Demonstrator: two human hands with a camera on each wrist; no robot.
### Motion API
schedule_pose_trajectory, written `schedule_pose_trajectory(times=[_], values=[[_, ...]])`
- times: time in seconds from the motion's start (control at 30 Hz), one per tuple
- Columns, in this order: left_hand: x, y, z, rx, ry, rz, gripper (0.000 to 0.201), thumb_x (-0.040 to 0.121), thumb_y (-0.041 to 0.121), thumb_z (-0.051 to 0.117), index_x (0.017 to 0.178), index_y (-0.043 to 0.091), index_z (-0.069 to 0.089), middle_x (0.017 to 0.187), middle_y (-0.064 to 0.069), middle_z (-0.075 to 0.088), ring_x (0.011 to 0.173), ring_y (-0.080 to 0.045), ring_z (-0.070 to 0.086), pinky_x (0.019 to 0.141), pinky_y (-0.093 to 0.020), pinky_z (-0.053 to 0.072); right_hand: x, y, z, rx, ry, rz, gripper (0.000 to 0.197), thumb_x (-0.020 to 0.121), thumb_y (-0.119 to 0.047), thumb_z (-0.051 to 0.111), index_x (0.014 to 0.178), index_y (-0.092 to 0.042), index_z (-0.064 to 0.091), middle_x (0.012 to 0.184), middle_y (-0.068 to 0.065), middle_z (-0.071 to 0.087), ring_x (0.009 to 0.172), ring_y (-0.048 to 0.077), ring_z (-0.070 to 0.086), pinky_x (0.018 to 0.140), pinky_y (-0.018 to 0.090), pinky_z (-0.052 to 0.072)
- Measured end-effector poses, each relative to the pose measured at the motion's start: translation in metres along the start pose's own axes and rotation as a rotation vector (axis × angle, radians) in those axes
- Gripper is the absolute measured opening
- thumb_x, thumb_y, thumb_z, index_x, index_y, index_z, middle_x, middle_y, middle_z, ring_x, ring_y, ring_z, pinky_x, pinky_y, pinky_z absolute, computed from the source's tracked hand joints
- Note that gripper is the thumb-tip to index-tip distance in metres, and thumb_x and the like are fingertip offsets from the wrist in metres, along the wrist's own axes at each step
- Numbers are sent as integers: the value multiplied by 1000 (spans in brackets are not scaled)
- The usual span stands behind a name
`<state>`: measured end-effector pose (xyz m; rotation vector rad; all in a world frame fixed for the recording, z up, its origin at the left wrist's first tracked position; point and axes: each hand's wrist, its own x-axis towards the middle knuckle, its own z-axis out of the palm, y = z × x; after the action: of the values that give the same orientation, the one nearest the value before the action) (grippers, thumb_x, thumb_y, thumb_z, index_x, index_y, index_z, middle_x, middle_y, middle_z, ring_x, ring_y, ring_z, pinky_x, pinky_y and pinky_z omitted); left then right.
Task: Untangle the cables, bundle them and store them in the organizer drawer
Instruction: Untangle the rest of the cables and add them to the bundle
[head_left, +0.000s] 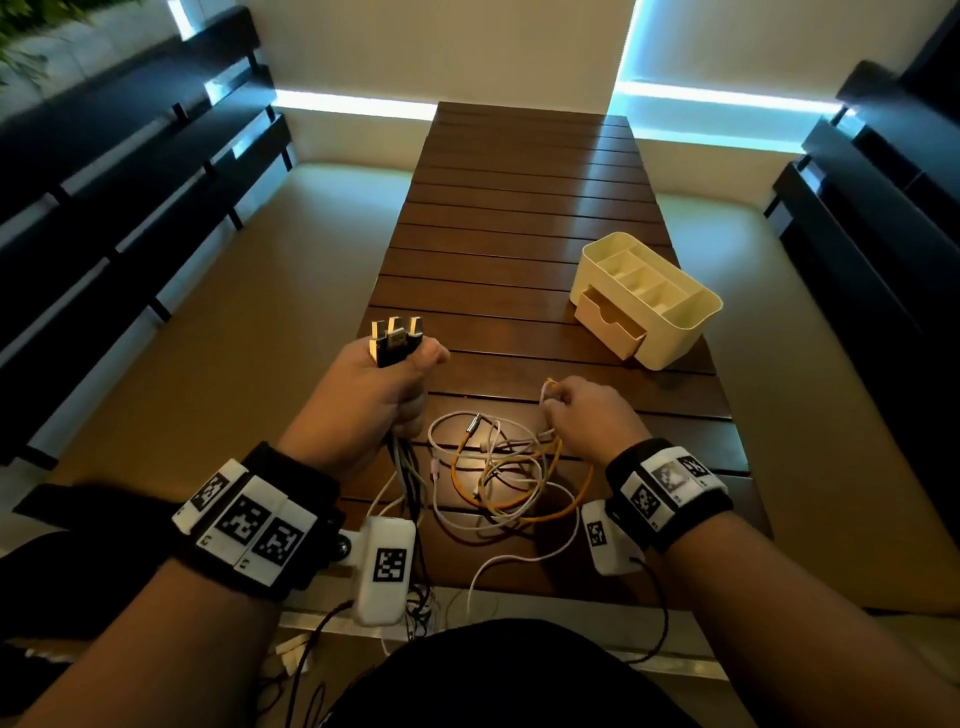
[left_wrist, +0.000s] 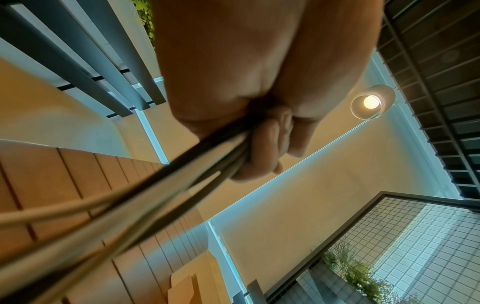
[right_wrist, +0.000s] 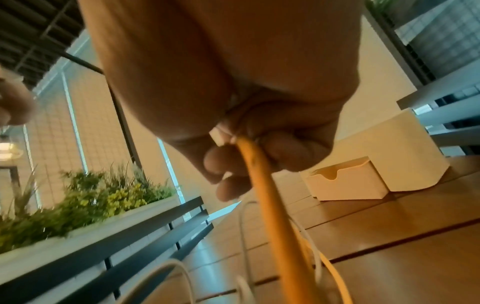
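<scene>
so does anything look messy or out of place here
Yes: the cables on the table are a tangled heap, with strands trailing over the near edge. The organizer drawer stands open and looks empty.

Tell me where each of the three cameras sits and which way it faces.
Head: worn on the head, looks forward and down the slatted table; shows both forearms, left hand and right hand.
Left wrist: under the left wrist, looks up along the palm at gripped cables, toward a ceiling lamp.
Right wrist: under the right wrist, looks low across the table at the orange cable and organizer.
Shared: head and right wrist both show the open drawer.
</scene>
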<state>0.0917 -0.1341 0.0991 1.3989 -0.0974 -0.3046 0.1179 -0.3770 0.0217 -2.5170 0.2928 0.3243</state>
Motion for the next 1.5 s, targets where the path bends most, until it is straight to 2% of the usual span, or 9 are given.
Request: schedule_pose_trajectory(times=[0.1, 0.27, 0.53, 0.73, 0.9, 1.1, 1.2, 1.37, 1.5], values=[[7, 6, -1, 26, -6, 24, 22, 94, 27, 56, 99, 6, 60, 58, 1, 35, 44, -10, 32, 43, -23, 33, 1, -14, -10, 286, -39, -81, 12, 96, -25, 55, 106, -26, 62, 94, 1, 69, 80, 18, 67, 76, 37, 59], [20, 10, 1, 24, 15, 25, 19, 99, 23, 52, 98, 5, 59, 57, 2, 35, 45, -10, 31, 43, -23, 33, -3, -40, -29, 597, -115, -219, 12, 92, -9, 62, 101, -17, 60, 93, 6, 73, 75, 12, 68, 60, 21, 50], [30, 8, 10, 27, 10, 34, 23, 95, 26, 56, 99, 4, 57, 55, 4, 34, 45, -11, 29, 44, -25, 28, -18, -64, -46, 1081, -321, -320, 20, 88, 4, 63, 105, -5, 56, 91, 15, 69, 81, 27, 72, 63, 33, 61], [31, 2, 14, 56, 39, 71, 36, 99, 28, 55, 106, -7, 54, 56, 2, 34, 46, -12, 29, 44, -25, 29, -29, -78, -48, 1054, -337, -417, 21, 87, 2, 64, 104, -6, 57, 87, 11, 69, 80, 26, 73, 61, 31, 60], [27, 2, 21, 130, 17, 145, 32, 88, 39, 63, 83, 9, 55, 58, 0, 44, 48, -13, 41, 46, -24, 38, -37, -83, -43, 959, -316, -512, 18, 89, -2, 64, 105, -10, 62, 92, 6, 71, 83, 22, 73, 62, 30, 60], [20, 0, 25, 130, 69, 175, 46, 86, 42, 69, 96, -2, 60, 80, -23, 58, 66, -41, 56, 60, -49, 51, -46, -85, -40, 918, -253, -539, 17, 91, -2, 63, 105, -12, 63, 92, 6, 72, 81, 21, 73, 61, 27, 59], [16, 1, 28, 139, 49, 190, 38, 85, 40, 71, 94, 4, 63, 79, -18, 59, 64, -32, 53, 58, -41, 46, -52, -85, -39, 867, -188, -579, 16, 90, -3, 65, 101, -15, 63, 91, 9, 70, 75, 22, 72, 59, 24, 57], [8, 0, 32, 93, 51, 210, 34, 94, 36, 63, 93, 2, 61, 74, -17, 62, 64, -35, 57, 62, -52, 47, -59, -84, -34, 838, -148, -593, 20, 88, -2, 68, 99, -16, 60, 89, 5, 70, 69, 19, 70, 58, 22, 55], [0, 3, 34, 104, 73, 239, 36, 92, 40, 58, 85, 4, 57, 62, -3, 54, 50, -15, 51, 48, -29, 44, -63, -81, -28, 863, -170, -535, 16, 86, -5, 71, 97, -11, 60, 86, 5, 68, 67, 17, 65, 60, 24, 54]])
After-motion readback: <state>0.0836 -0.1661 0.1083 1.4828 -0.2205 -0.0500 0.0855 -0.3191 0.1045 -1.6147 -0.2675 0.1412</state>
